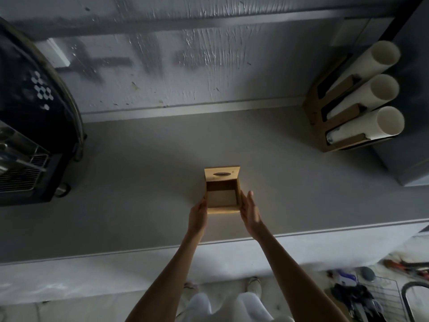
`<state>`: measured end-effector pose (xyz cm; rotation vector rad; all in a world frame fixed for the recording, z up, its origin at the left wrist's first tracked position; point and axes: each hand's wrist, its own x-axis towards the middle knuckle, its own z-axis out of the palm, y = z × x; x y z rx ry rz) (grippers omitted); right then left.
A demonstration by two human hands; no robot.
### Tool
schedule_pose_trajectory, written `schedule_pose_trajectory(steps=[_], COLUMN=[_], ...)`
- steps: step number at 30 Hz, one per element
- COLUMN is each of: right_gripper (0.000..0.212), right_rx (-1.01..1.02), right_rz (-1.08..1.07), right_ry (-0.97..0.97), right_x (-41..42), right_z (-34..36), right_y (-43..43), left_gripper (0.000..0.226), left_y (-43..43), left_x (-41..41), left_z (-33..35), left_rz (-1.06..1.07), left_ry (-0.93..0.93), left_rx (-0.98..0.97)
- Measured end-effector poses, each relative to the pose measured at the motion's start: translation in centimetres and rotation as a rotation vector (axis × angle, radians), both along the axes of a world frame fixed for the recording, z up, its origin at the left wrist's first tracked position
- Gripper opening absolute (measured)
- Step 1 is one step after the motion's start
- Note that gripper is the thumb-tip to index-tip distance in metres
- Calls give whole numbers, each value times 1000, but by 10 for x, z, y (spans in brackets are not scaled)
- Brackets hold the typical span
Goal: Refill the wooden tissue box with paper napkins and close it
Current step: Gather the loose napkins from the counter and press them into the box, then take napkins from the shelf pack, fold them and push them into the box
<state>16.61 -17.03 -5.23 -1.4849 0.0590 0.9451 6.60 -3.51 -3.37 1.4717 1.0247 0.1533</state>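
Small brown wooden box sits mid-frame on grey counter, lid standing open. Left hand, right hand flat against its sides, fingers straight.

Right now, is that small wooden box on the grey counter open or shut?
Open. The small wooden box has its slotted lid swung up at the back, and its bare, empty inside shows.
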Motion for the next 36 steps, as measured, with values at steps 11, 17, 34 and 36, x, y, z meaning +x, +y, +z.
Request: schedule_pose_trajectory(steps=[11,17,34,36], right_gripper=[48,49,71,74], right_rx=[-213,-540,-241,-228], right_rz=[153,350,191,174], right_ry=[-413,-1112,-1870,-1857], right_x=[20,43,29,25], right_z=[43,141,482,493], right_y=[-2,17,137,145], left_gripper=[49,54,47,46], left_y=[19,65,205,216], left_x=[3,18,-24,-33], left_z=[32,142,477,485], left_rz=[-201,-388,-255,-246], left_ry=[112,98,-225,-253], left_rx=[141,519,1324,1318])
